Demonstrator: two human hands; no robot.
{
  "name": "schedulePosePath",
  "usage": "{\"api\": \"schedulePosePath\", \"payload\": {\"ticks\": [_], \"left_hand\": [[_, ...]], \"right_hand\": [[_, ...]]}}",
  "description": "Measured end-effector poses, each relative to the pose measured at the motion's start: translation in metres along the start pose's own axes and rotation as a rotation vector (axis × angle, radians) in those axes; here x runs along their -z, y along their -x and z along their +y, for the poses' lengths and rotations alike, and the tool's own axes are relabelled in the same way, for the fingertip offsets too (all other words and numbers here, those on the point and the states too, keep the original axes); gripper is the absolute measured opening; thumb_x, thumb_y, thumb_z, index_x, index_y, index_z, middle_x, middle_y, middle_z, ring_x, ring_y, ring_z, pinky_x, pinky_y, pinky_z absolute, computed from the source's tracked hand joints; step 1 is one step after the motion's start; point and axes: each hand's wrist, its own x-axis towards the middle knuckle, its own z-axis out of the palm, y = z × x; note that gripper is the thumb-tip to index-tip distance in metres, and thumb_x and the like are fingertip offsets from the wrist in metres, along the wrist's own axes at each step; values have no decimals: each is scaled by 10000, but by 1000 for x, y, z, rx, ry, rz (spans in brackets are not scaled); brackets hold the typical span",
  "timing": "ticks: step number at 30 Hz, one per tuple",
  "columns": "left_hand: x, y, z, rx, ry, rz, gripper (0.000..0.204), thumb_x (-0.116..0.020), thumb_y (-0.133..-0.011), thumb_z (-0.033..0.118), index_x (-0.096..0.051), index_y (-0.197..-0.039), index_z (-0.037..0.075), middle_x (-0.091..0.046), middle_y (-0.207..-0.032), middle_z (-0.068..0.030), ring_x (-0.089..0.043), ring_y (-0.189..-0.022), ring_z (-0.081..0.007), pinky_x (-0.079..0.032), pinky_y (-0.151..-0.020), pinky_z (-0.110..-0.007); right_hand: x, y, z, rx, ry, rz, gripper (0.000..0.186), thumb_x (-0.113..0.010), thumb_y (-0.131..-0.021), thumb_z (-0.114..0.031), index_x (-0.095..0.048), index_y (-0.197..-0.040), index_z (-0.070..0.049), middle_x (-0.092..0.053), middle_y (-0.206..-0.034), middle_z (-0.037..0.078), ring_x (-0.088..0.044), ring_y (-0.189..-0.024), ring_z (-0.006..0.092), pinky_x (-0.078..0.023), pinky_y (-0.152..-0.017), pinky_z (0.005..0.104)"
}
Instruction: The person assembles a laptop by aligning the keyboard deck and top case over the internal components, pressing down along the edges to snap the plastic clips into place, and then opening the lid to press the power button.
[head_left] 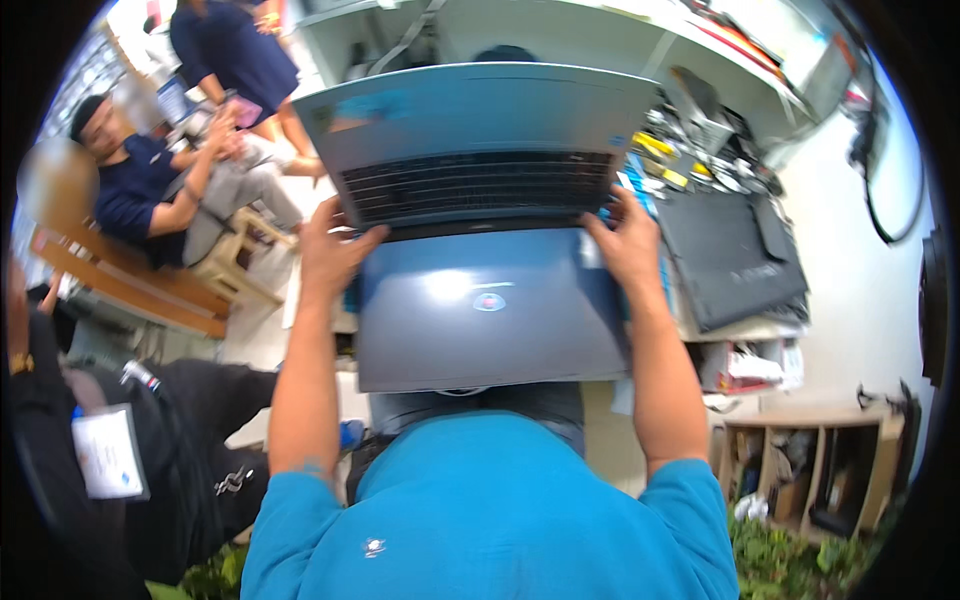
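Note:
I grip an open dark grey laptop (440,335) at its two sides, close to the hinge. Its lid faces up toward me with a small round emblem, and the half with the black keyboard (480,185) rises beyond the hinge. My left hand (335,250) is closed on the left edge, thumb on top. On the right edge, my right hand (627,240) holds in the same way. The fingers under the laptop are partly hidden. The laptop is over my lap at the desk.
Right of the laptop lie a flat black case (730,255) and a clutter of small parts (690,160). A wooden shelf unit (805,470) stands low at right. At left are a seated person (150,195), a standing person (235,55) and someone near with a badge (108,455).

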Motion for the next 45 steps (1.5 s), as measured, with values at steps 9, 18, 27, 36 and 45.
{"api": "schedulePosePath", "payload": {"ticks": [9,18,27,36,45], "left_hand": [[8,6,-20,-56,9,13,680,-890,-887,46,-554,-1473,-32,-646,-1219,-102,-688,-1067,-168,-617,-872,-280],[31,13,-1,-74,45,23,694,-899,-870,71,-599,-1494,27,-620,-1277,-89,-635,-1108,-180,-589,-937,-322],[36,19,23,-128,102,48,706,-867,-912,50,-552,-1541,-3,-602,-1330,-130,-640,-1138,-188,-597,-961,-324],[36,26,27,-121,80,54,681,-848,-917,34,-556,-1529,-26,-614,-1329,-140,-654,-1119,-191,-597,-963,-329],[35,27,21,-124,108,60,689,-884,-902,100,-586,-1515,3,-631,-1325,-140,-650,-1123,-197,-596,-949,-339]], "right_hand": [[18,2,-11,178,87,196,352,-832,-860,-145,-676,-1145,-10,-729,-1151,175,-675,-1129,384,-538,-1008,473],[28,-26,-20,165,-234,222,416,-843,-874,-149,-652,-1204,17,-746,-1187,187,-751,-1098,265,-635,-920,383],[10,-30,-26,302,-497,194,238,-846,-836,-107,-730,-1009,8,-745,-1292,158,-731,-1179,249,-595,-1028,376],[4,-25,-28,286,-393,222,268,-804,-797,-93,-754,-1043,3,-748,-1287,149,-734,-1146,286,-577,-1016,388],[1,-22,-31,276,-369,261,286,-783,-793,-74,-756,-1068,0,-738,-1299,158,-710,-1199,289,-553,-1031,373]]}}
